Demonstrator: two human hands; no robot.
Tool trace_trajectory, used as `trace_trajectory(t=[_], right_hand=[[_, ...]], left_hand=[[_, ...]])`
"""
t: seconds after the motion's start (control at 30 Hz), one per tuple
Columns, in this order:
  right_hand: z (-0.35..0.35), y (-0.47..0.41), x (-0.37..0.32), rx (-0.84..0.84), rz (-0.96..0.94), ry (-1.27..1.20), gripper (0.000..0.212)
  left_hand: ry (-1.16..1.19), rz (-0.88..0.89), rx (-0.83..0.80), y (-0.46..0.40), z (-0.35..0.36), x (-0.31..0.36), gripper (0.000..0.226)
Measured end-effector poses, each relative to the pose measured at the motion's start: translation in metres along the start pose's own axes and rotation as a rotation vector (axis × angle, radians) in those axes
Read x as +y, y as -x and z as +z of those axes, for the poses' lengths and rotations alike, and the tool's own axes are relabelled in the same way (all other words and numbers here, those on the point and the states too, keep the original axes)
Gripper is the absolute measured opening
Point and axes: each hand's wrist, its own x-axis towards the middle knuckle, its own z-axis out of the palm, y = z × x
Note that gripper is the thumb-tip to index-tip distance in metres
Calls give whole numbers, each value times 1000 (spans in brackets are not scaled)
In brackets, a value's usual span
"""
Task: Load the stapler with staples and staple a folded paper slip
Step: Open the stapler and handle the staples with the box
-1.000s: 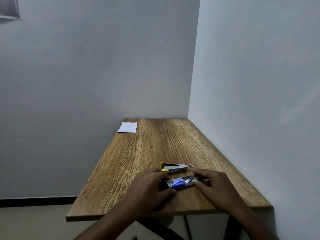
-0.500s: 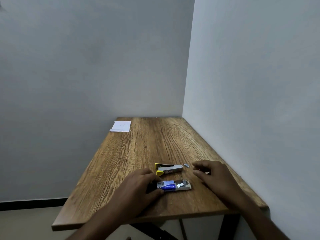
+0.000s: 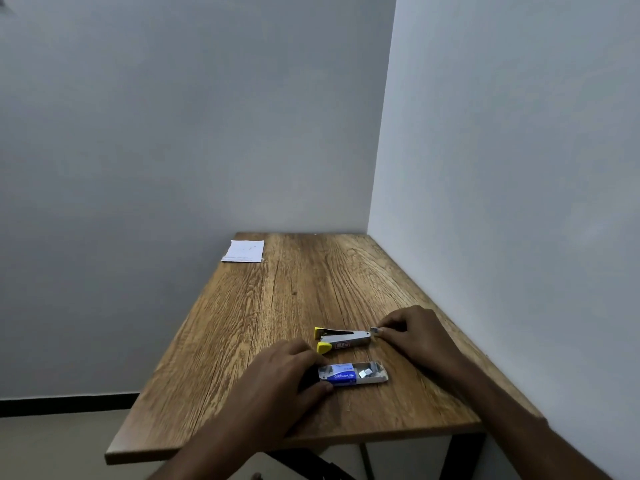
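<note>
A small silver stapler [image 3: 343, 339] with yellow ends lies on the wooden table [image 3: 277, 306], opened along its length. In front of it sits an open staple box [image 3: 353, 373] with a blue label and loose staple strips inside. My left hand [image 3: 284, 379] grips the box's left end between thumb and fingers. My right hand [image 3: 414, 332] is at the stapler's right tip and pinches a small staple strip [image 3: 375, 330] lying there. A white paper slip [image 3: 243, 251] lies at the table's far left corner.
The table stands in a corner, with grey walls behind and along its right side. Its left and near edges drop to the floor. A tiny staple fragment [image 3: 349, 407] lies near the front edge.
My right hand left the staple box and moved forward to the small staple strip by the stapler's tip. My left hand stayed on the box.
</note>
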Motion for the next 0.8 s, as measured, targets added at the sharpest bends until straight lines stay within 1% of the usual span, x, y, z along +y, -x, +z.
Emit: trace_trajectory(t=[0.1,0.2,0.3,0.37,0.5,0.67,0.8], right_hand=[[-7,21,-1,51,-12,-139,12],[-15,44,-4,17,-84,-233,16],[-19,59,-12,-62,-149,-207,18],[-19,62,-14,-101,-160,-175,16],[-15,60,-14,-118,-157,-151,12],[-15,61,-12,-151,-131,-158,14],[-16,63,-9,-134,-123,-184,15]], left_hand=[[0,1,0,0,1,-1,57],[2,-1,1,0,0,-1,54],[-1,1,-9,-1,0,-2,56],[1,4,-11,-1,1,-2,56],[1,-2,-11,-1,1,-1,56],[1,-6,-16,0,1,0,59],[4,-9,-19,-1,1,-1,56]])
